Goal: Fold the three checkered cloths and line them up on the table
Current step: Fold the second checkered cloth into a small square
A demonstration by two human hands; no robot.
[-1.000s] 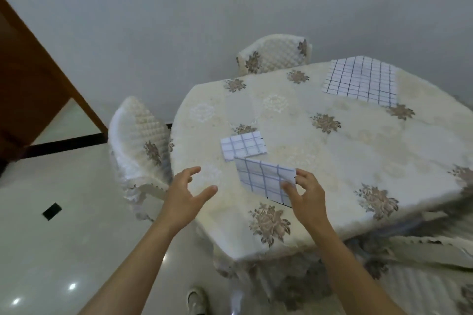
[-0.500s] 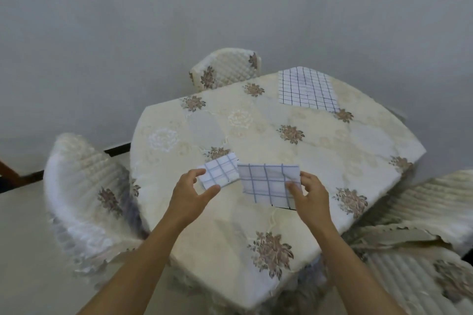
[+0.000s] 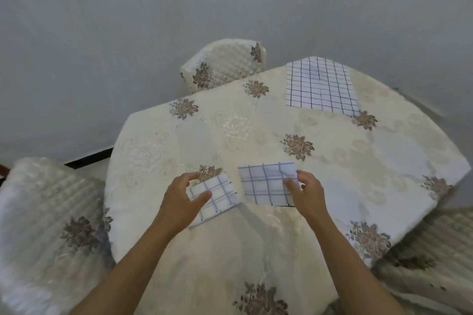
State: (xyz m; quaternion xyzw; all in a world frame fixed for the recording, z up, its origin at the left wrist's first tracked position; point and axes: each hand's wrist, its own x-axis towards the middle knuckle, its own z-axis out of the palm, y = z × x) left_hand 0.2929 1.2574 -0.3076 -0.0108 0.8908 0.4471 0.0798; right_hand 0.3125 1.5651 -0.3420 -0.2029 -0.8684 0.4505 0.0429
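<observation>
Worktop (image 3: 256, 250): rounded, under a cream tablecloth with brown flower prints. Three chairs in matching quilted cream covers stand round it: left chair (image 3: 46, 225), far chair (image 3: 227, 66) against the grey wall, right chair (image 3: 430, 250) partly cut off by the frame.

Large white cloth with dark grid lines (image 3: 320, 85): lies flat at the far right of the worktop, one crease down its middle, well apart from both hands.

Folded white cloth with blue grid lines (image 3: 265, 183): near side of the worktop, about centre. Right grip (image 3: 307, 193) is clenched on its right edge, thumb on top, fingers curled round the edge. Its near edge throws a shadow on the tablecloth.

Small folded white cloth with grey-blue grid lines (image 3: 220, 197): just left of the blue one, turned at an angle, corners close but not touching. Left grip (image 3: 179, 199) pinches its left end, thumb pressed on top, fingers curled over the far edge.

Can't tell whether either folded cloth is fully off the worktop.
</observation>
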